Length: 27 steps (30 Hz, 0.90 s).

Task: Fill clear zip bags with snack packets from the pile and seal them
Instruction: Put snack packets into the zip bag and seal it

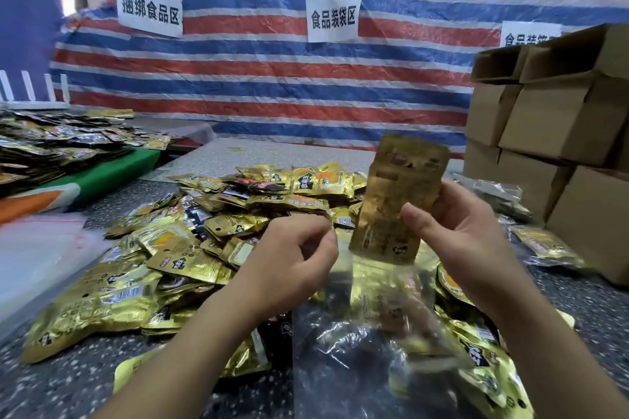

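Observation:
My right hand point(466, 235) grips a stack of gold snack packets point(394, 201) held upright, their lower ends at the mouth of a clear zip bag point(367, 333). The bag hangs below both hands over the pile, and gold shows through it. My left hand point(289, 262) pinches the bag's top edge at the left of the opening. A big pile of gold and black snack packets point(211, 235) covers the speckled table point(68, 384) in front of me.
Stacked cardboard boxes point(558, 133) stand at the right. Filled clear bags point(544, 245) lie by the boxes. More packets point(54, 146) lie heaped on a green surface at the far left. Flat clear bags point(37, 255) lie at the left. A striped tarp point(272, 85) hangs behind.

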Each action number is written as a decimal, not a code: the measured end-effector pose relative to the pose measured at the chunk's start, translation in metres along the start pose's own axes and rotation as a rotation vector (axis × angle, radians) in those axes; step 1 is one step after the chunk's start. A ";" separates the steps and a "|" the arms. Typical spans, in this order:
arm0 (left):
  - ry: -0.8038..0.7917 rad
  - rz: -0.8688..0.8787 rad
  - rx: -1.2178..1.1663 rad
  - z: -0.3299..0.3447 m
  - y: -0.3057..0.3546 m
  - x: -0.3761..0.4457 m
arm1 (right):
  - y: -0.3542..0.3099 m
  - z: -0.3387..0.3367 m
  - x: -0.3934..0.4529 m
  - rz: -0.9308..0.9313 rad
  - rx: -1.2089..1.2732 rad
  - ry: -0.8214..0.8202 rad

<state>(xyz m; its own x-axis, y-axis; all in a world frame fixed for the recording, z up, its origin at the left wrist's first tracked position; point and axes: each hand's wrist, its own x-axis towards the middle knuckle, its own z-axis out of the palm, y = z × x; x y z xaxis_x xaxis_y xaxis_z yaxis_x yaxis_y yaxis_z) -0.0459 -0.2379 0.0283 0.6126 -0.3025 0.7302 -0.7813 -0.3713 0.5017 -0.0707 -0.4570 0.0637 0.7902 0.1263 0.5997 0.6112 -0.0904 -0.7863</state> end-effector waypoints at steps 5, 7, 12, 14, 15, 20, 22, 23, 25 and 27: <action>0.054 -0.049 -0.046 -0.003 0.003 0.004 | -0.003 -0.011 -0.002 0.070 -0.355 -0.282; 0.056 -0.083 -0.067 -0.003 0.004 0.004 | -0.006 -0.013 -0.003 0.079 -0.400 -0.350; 0.007 -0.123 -0.126 -0.001 0.002 0.002 | -0.009 -0.023 -0.005 0.195 -0.305 -0.478; 0.005 -0.126 -0.141 0.001 0.003 0.001 | -0.009 -0.025 -0.005 0.204 -0.304 -0.478; 0.009 -0.133 -0.150 0.002 0.003 0.001 | -0.009 -0.026 -0.005 0.208 -0.309 -0.478; 0.045 -0.163 -0.178 0.007 0.003 0.001 | -0.007 -0.027 -0.004 0.266 -0.266 -0.450; 0.055 -0.133 -0.133 0.008 0.002 0.001 | -0.006 -0.027 -0.004 0.274 -0.249 -0.456; 0.055 -0.120 -0.112 0.008 0.002 0.000 | -0.007 -0.027 -0.005 0.274 -0.255 -0.477; 0.053 -0.111 -0.097 0.010 0.002 0.000 | -0.008 -0.026 -0.006 0.272 -0.279 -0.517; 0.047 -0.122 -0.102 0.010 0.003 -0.001 | -0.008 -0.026 -0.006 0.266 -0.295 -0.530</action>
<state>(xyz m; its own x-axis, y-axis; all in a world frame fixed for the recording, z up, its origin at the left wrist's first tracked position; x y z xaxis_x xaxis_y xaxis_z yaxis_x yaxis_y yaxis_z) -0.0472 -0.2471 0.0248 0.6990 -0.2181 0.6810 -0.7112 -0.3108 0.6305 -0.0794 -0.4831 0.0706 0.8329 0.5243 0.1769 0.4444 -0.4433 -0.7785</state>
